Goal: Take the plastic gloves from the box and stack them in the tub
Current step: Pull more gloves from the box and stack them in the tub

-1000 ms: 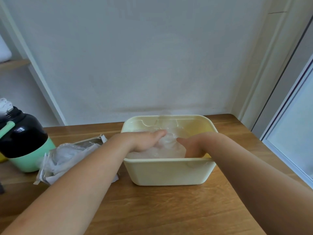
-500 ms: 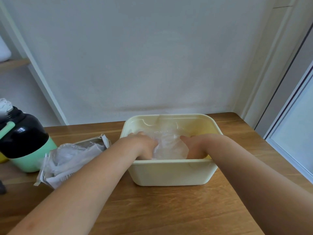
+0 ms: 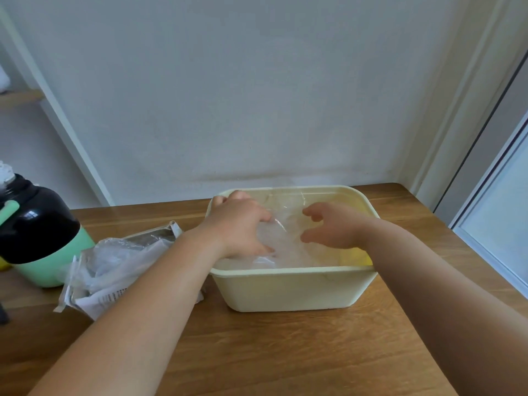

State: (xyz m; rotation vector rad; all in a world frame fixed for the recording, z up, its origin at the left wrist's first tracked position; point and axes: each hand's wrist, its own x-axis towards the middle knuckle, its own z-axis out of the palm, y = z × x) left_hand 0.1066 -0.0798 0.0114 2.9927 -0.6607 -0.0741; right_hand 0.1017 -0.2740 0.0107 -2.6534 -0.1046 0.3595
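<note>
Fingers of the left hand spread on the plastic gloves; right hand half-curled, empty. Both over the tub, mid-frame.

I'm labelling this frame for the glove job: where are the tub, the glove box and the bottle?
tub (image 3: 291,291): head view, on its near outer wall.
glove box (image 3: 95,304): head view, on its white printed side by the barcode.
bottle (image 3: 37,221): head view, on its black upper part.

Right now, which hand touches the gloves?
The left hand, its fingers on the clear plastic gloves in the cream plastic tub; the right hand hovers open above them.
</note>
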